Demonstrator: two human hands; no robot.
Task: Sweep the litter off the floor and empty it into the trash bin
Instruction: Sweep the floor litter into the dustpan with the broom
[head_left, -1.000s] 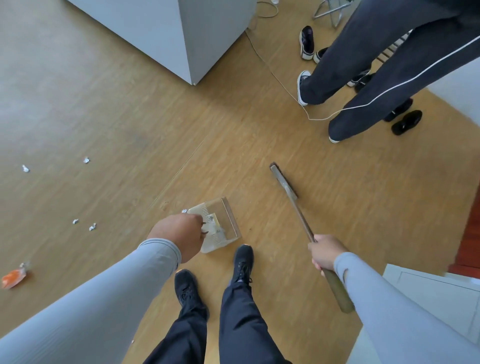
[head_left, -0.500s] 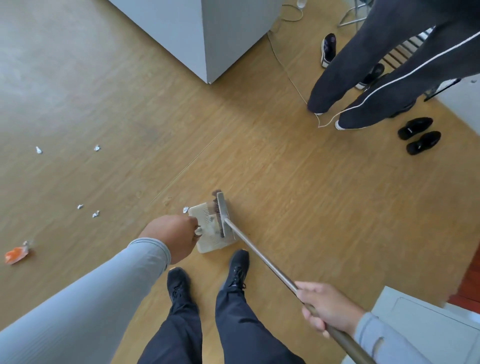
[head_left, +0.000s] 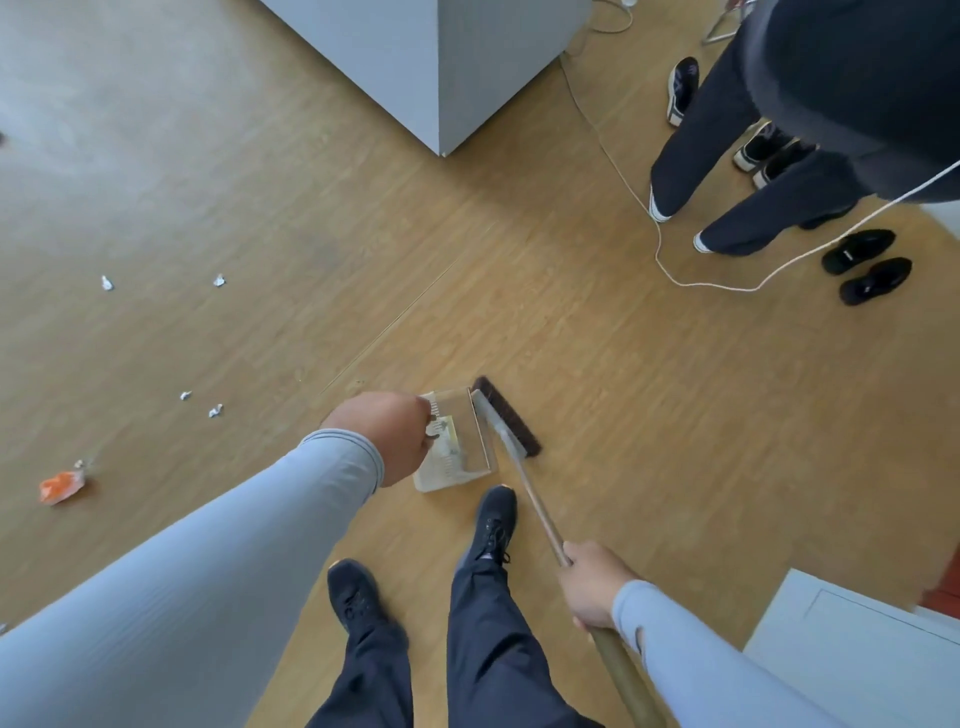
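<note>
With the left hand (head_left: 387, 436) gripping the dustpan (head_left: 457, 447) on the floor and the right hand (head_left: 592, 584) wrapped round the broom (head_left: 506, 423) at its lip, short low strokes should carry litter (head_left: 197, 402), lying well left, inside.

We're looking down at a wood floor (head_left: 597, 364) — our left hand (head_left: 387, 436) grips the handle of a clear dustpan (head_left: 457, 447) sitting just ahead of our shoes. Right hand (head_left: 592, 584) holds the broom (head_left: 511, 423) stick, brush head touching the dustpan's right edge. Off to the left, small white paper scraps (head_left: 215, 411) and an orange wrapper (head_left: 61, 487) — well apart from the pan. Another person's legs (head_left: 727, 156) stand top right.
</note>
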